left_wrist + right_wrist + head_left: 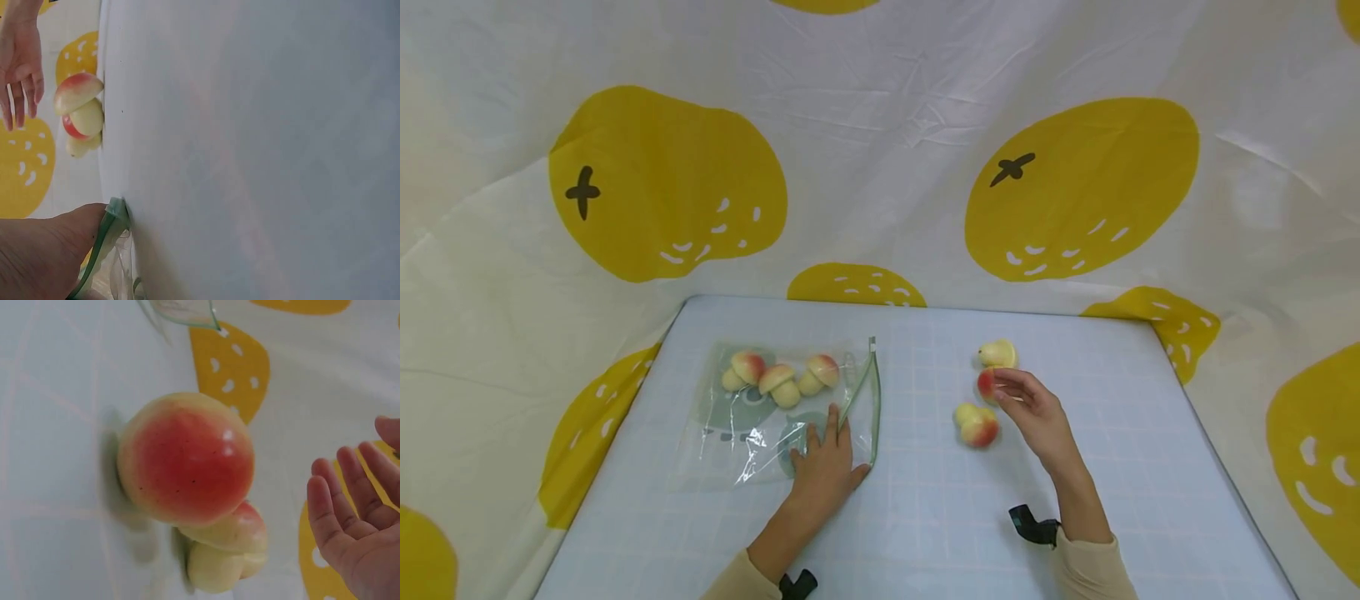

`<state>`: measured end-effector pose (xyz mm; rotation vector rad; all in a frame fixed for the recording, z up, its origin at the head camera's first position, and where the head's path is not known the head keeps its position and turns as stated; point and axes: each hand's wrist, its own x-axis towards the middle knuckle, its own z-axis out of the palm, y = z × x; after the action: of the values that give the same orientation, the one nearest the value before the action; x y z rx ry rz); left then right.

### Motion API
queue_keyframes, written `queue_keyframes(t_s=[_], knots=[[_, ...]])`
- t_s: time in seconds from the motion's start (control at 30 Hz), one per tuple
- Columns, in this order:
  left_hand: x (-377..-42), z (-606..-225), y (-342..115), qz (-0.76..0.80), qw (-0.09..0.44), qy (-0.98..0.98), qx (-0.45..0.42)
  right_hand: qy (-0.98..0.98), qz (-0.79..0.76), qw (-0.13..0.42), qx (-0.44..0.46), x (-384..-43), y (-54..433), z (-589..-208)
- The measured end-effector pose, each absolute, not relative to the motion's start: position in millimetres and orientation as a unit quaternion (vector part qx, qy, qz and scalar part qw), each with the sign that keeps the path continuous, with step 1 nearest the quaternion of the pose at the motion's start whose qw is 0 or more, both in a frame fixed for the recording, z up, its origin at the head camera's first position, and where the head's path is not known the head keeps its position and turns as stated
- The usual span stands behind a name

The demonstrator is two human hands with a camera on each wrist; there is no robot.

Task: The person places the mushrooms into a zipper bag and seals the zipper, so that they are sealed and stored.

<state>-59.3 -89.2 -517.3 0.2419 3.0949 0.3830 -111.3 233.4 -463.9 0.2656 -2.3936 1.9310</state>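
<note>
My left hand (823, 475) lies over the mouth of a clear zip bag (715, 458) with green print, fingers spread. Its thumb is by the green zip strip (103, 240) in the left wrist view. Three toy mushrooms (781, 385) with red-and-cream caps lie inside the bag. To the right, my right hand (1037, 417) hovers beside three more mushrooms, its fingers loosely bent and holding nothing. Of these, one mushroom (977, 425) is nearest me, a red-capped one (987, 385) is partly behind my fingertips, and a pale one (997, 353) is farthest.
A pale blue checked cloth covers the table (925, 517). Behind it hangs a white curtain (880, 167) with large yellow fruit prints. A black wrist camera mount (1033, 527) shows at my right wrist.
</note>
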Motion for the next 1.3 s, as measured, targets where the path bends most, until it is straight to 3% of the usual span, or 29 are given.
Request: queue_keyframes(t_s=[0.3, 0.73, 1.3], knots=[[-59.4, -518.5, -89.2, 0.123, 0.003, 0.989, 0.078, -0.794, 0.604, 0.013, 0.072, -109.7, 241.7, -484.3], [-59.5, -519.6, -89.6, 0.114, -0.002, 0.990, 0.084, -0.811, 0.576, -0.063, 0.073, -108.2, 247.1, -506.3], [-61.1, -521.0, -90.4, 0.117, 0.001, 0.990, 0.082, -0.817, 0.563, -0.111, 0.052, -105.9, 241.1, -509.6]])
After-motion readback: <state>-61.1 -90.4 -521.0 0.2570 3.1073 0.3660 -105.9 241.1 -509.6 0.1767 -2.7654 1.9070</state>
